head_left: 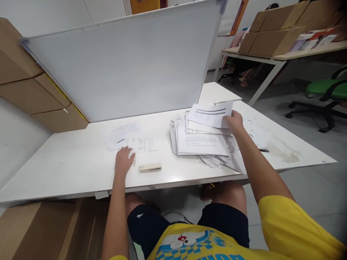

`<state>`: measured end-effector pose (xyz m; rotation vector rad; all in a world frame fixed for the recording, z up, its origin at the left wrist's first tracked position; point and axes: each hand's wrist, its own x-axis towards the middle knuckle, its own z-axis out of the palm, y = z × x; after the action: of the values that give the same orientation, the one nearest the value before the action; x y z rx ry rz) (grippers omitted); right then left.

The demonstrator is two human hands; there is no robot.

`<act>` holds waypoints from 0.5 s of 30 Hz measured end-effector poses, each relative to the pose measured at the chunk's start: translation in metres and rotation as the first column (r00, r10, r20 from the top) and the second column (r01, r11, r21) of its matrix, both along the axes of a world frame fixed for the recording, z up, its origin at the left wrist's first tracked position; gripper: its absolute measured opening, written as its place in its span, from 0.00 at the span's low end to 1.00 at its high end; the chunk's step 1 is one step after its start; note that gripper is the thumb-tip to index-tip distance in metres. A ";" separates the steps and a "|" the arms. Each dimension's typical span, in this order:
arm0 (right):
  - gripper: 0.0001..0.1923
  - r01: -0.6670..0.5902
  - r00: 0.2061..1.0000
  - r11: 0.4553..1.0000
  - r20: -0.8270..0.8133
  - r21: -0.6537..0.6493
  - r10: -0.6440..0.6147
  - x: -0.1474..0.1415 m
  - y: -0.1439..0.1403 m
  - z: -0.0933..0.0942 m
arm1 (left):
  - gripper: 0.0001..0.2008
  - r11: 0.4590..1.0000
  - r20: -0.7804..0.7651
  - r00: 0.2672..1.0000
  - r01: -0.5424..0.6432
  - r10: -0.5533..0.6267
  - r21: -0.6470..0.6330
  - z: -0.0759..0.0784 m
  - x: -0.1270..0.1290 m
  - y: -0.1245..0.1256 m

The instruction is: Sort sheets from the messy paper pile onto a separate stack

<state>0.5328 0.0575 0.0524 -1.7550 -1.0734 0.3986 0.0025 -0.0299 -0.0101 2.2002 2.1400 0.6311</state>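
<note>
Your right hand [233, 122] pinches one printed sheet [210, 113] above the loose paper stack [202, 142] on the bench [67, 169], left hand [123, 161] flat beside the stapler [150, 168]: a careless lift could drag the fanned sheets off the edge.

Legible text: none. Printed sheets in the paper stack [202, 142] and the loose papers [135, 142] carry lines of print too small and blurred to read. The top sheet [211, 113] shows two dark bars only. The shirt [189, 243] bears a cartoon print with cut-off lettering, unreadable.
</note>
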 end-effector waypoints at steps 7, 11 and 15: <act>0.36 0.190 0.962 0.981 0.208 -0.040 -0.177 -0.016 -0.001 0.007 | 0.25 0.994 0.058 0.995 -0.081 0.077 0.075 -0.003 -0.002 0.006; 0.28 -0.138 0.952 0.980 0.292 0.141 0.092 -0.092 -0.022 0.010 | 0.31 0.982 0.037 0.981 -0.191 0.191 0.004 -0.005 0.001 0.007; 0.28 -0.710 0.633 0.697 0.346 -0.099 0.693 -0.205 -0.052 -0.007 | 0.26 0.983 0.050 0.984 -0.175 0.172 0.060 -0.003 0.004 0.004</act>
<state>0.3281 0.0051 0.0453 -1.3149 -2.0387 0.5271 0.0065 -0.0264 -0.0135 2.0220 2.3387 0.7593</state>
